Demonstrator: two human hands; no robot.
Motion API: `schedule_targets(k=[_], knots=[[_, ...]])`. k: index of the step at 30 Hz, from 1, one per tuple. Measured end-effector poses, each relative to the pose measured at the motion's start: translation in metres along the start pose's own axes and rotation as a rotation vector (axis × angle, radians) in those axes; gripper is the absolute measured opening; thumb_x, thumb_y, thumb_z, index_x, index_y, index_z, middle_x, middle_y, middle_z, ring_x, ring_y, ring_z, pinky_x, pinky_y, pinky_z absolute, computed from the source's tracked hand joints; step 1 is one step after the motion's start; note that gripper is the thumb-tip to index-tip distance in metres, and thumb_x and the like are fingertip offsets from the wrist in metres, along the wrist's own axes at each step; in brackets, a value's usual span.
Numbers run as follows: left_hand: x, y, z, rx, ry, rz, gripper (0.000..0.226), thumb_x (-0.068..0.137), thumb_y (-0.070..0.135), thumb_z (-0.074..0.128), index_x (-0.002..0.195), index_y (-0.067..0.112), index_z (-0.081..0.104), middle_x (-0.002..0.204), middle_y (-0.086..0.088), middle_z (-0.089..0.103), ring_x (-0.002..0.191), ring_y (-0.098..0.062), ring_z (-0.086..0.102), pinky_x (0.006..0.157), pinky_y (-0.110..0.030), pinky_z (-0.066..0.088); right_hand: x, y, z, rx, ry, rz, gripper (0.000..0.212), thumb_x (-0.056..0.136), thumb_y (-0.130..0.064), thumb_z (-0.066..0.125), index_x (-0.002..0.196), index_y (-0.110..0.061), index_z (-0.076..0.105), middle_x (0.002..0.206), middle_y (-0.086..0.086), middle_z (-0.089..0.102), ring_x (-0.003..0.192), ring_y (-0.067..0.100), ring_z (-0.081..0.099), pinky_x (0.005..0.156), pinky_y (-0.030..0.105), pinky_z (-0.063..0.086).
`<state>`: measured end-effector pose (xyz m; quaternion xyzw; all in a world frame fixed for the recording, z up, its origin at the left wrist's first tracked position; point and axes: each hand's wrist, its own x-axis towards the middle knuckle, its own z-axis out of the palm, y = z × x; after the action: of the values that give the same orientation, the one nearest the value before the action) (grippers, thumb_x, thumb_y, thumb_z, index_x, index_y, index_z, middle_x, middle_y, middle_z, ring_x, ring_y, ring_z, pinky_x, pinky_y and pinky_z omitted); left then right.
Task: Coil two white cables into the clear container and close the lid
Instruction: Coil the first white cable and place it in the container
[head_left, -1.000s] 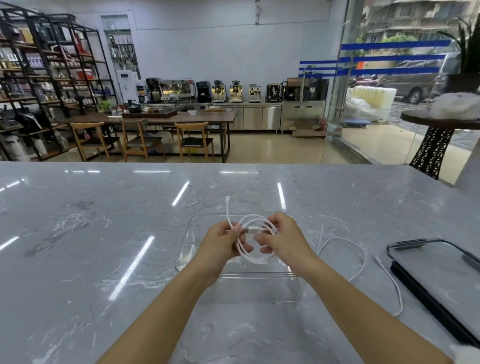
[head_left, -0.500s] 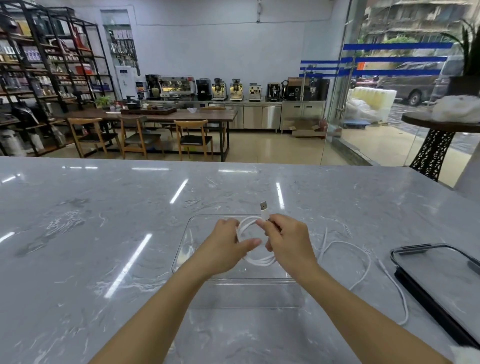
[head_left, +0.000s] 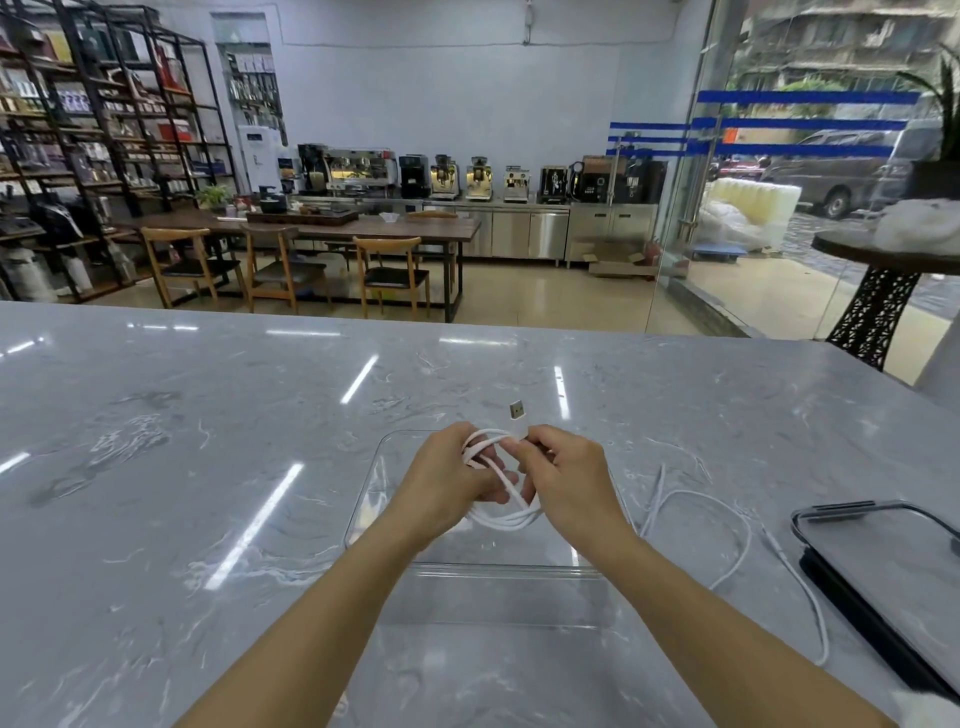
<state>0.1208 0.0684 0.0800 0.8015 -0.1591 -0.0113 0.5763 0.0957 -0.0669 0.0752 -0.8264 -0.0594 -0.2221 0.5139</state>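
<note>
White cable loops (head_left: 501, 517) are being gripped over the clear container (head_left: 366, 519) by the curled fingers of the left hand (head_left: 447, 483) and right hand (head_left: 569, 483); a second cable (head_left: 749, 538) is lying on the table (head_left: 208, 493) beside it.

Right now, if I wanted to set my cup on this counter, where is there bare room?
The counter left of the clear container is bare, as is the strip beyond it to the far edge. Right of it is crowded: a loose white cable sprawls toward the lid. The left hand and right hand hold the coil over the container.
</note>
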Motion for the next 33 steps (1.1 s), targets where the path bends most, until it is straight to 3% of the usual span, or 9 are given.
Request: schedule_targets(k=[3, 5, 8, 13, 19, 22, 27, 31, 33], knots=[[-0.002, -0.002, 0.0, 0.103, 0.058, 0.126, 0.043, 0.073, 0.019, 0.076, 0.097, 0.042, 0.049, 0.093, 0.003, 0.06, 0.063, -0.01, 0.063, 0.057, -0.027, 0.053, 0.002, 0.001, -0.003, 0.059, -0.012, 0.04, 0.031, 0.086, -0.021, 0.062, 0.062, -0.002, 0.059, 0.052, 0.012, 0.054, 0.045, 0.012, 0.048, 0.052, 0.023, 0.04], [-0.001, -0.004, -0.003, 0.369, 0.185, 0.35, 0.03, 0.073, 0.021, 0.076, 0.099, 0.032, 0.065, 0.102, 0.008, 0.056, 0.083, -0.012, 0.06, 0.067, -0.032, 0.053, 0.001, 0.003, -0.003, 0.075, -0.027, 0.069, 0.032, 0.085, -0.023, 0.062, 0.057, -0.009, 0.059, 0.054, 0.007, 0.055, 0.049, 0.013, 0.049, 0.053, 0.023, 0.041], [-0.001, -0.008, -0.008, 0.392, 0.235, 0.506, 0.014, 0.075, 0.014, 0.074, 0.089, 0.014, 0.076, 0.084, -0.002, 0.072, 0.076, -0.014, 0.064, 0.066, -0.035, 0.054, -0.003, 0.005, -0.002, 0.124, -0.03, 0.085, 0.034, 0.084, -0.022, 0.064, 0.051, -0.02, 0.057, 0.053, 0.002, 0.054, 0.044, 0.005, 0.048, 0.045, 0.014, 0.041], [0.001, 0.001, -0.006, -0.17, 0.178, 0.091, 0.005, 0.077, 0.01, 0.071, 0.076, 0.005, 0.072, 0.067, -0.012, 0.068, 0.062, -0.021, 0.066, 0.062, -0.029, 0.058, 0.0, 0.008, -0.004, 0.127, -0.042, 0.124, 0.026, 0.081, -0.018, 0.067, 0.056, -0.012, 0.061, 0.052, 0.001, 0.055, 0.041, 0.005, 0.049, 0.045, 0.016, 0.041], [0.009, 0.009, -0.01, -0.402, 0.111, -0.193, 0.018, 0.067, 0.002, 0.078, 0.078, 0.006, 0.064, 0.062, -0.004, 0.065, 0.05, -0.013, 0.061, 0.052, -0.021, 0.054, -0.001, 0.006, 0.001, 0.155, -0.019, 0.143, 0.023, 0.077, -0.017, 0.071, 0.066, 0.003, 0.065, 0.055, 0.012, 0.057, 0.043, 0.011, 0.05, 0.038, 0.017, 0.043], [0.009, 0.009, -0.014, -0.339, 0.046, -0.215, 0.012, 0.069, -0.001, 0.076, 0.072, 0.008, 0.071, 0.063, -0.003, 0.067, 0.052, -0.013, 0.058, 0.051, -0.02, 0.051, -0.001, 0.005, 0.001, 0.062, -0.029, 0.093, 0.02, 0.074, -0.02, 0.073, 0.067, -0.002, 0.067, 0.063, 0.024, 0.059, 0.051, 0.016, 0.048, 0.044, 0.021, 0.04], [0.008, 0.005, -0.011, -0.173, 0.098, -0.106, 0.023, 0.072, -0.006, 0.067, 0.061, 0.014, 0.072, 0.048, 0.009, 0.063, 0.046, -0.004, 0.055, 0.045, -0.016, 0.046, -0.003, 0.005, 0.004, 0.141, -0.035, 0.145, 0.015, 0.076, -0.021, 0.072, 0.089, -0.013, 0.068, 0.063, 0.007, 0.064, 0.047, 0.009, 0.057, 0.041, 0.019, 0.046], [0.008, 0.004, -0.012, -0.164, 0.032, -0.061, 0.023, 0.075, -0.005, 0.066, 0.066, 0.016, 0.072, 0.061, 0.005, 0.066, 0.056, -0.006, 0.061, 0.054, -0.014, 0.05, 0.002, 0.005, -0.001, 0.254, -0.001, 0.243, 0.022, 0.077, -0.018, 0.072, 0.088, -0.015, 0.054, 0.059, 0.006, 0.062, 0.043, 0.01, 0.058, 0.051, 0.035, 0.05], [0.007, 0.002, -0.012, -0.208, -0.032, -0.093, 0.023, 0.075, -0.005, 0.067, 0.068, 0.016, 0.072, 0.062, 0.005, 0.067, 0.059, -0.008, 0.062, 0.056, -0.014, 0.051, 0.004, 0.006, -0.003, 0.265, -0.011, 0.309, 0.031, 0.075, -0.018, 0.073, 0.096, -0.021, 0.051, 0.058, 0.004, 0.062, 0.043, 0.01, 0.057, 0.051, 0.032, 0.049]])
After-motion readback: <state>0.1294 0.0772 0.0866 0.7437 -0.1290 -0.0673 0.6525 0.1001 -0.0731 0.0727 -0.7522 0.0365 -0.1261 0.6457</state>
